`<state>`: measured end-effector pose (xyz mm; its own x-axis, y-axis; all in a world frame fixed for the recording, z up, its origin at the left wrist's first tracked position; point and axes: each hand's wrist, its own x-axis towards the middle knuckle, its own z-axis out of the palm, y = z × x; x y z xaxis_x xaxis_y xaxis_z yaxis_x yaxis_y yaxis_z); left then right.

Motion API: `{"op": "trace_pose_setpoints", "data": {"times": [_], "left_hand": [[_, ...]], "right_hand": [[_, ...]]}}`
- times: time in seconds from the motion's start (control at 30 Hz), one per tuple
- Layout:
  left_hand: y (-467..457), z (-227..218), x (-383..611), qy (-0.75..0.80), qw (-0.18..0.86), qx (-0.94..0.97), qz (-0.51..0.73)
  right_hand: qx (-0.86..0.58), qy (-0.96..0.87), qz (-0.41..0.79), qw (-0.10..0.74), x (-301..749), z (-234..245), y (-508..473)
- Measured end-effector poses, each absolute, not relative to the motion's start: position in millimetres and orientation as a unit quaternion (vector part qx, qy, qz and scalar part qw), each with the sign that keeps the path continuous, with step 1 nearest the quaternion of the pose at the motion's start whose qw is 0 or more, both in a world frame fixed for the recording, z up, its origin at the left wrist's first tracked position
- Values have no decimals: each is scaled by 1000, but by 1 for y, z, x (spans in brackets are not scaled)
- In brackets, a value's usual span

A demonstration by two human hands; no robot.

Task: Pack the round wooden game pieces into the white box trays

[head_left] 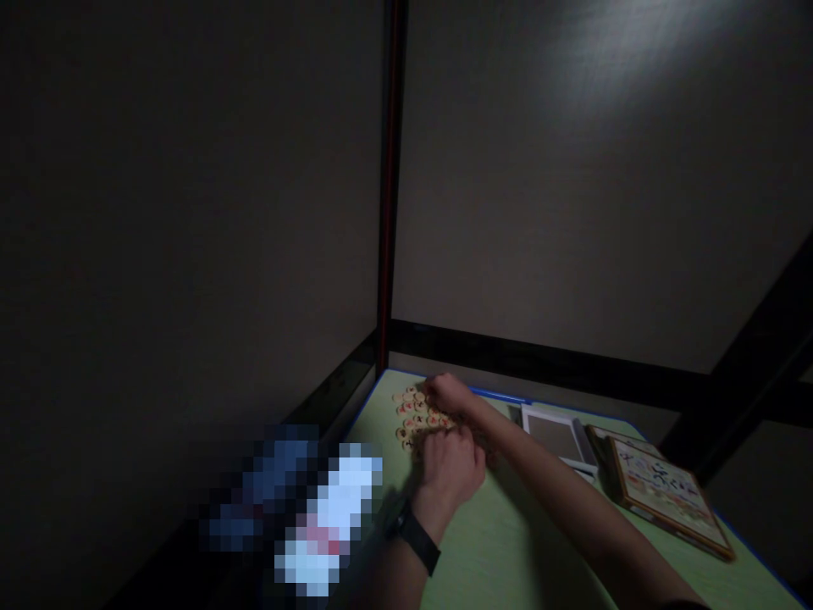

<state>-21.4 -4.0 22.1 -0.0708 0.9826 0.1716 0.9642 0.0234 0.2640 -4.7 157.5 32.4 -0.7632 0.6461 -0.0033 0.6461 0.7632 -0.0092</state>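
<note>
Round wooden xiangqi pieces [417, 420] with red and dark characters lie in rough rows near the far corner of a green table. Over the near edge of these rows is my left hand [452, 462], a dark band on its wrist, its fingers curled down and their tips hidden. My right hand [448, 393] reaches across to the far side of the rows. Its fingers are bent into a closed shape among the pieces, and whatever is in them is hidden. More pieces show between the two hands and partly under my right forearm.
Right of my forearm lies an open white box tray [559, 436]. Beside it is a flat printed box [673, 491] with writing. The green table [501, 551] has a blue edge and meets dark walls [539, 212]. A blurred-out bright patch [330, 525] is at lower left.
</note>
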Motion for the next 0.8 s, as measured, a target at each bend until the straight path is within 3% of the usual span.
{"op": "trace_pose_setpoints", "data": {"times": [0.5, 0.8], "left_hand": [[-1, 18, -21, 741, 28, 653, 151], [1, 14, -20, 737, 34, 661, 139]], "right_hand": [[-282, -958, 13, 43, 4, 37, 139], [-257, -966, -9, 7, -9, 37, 135]]}}
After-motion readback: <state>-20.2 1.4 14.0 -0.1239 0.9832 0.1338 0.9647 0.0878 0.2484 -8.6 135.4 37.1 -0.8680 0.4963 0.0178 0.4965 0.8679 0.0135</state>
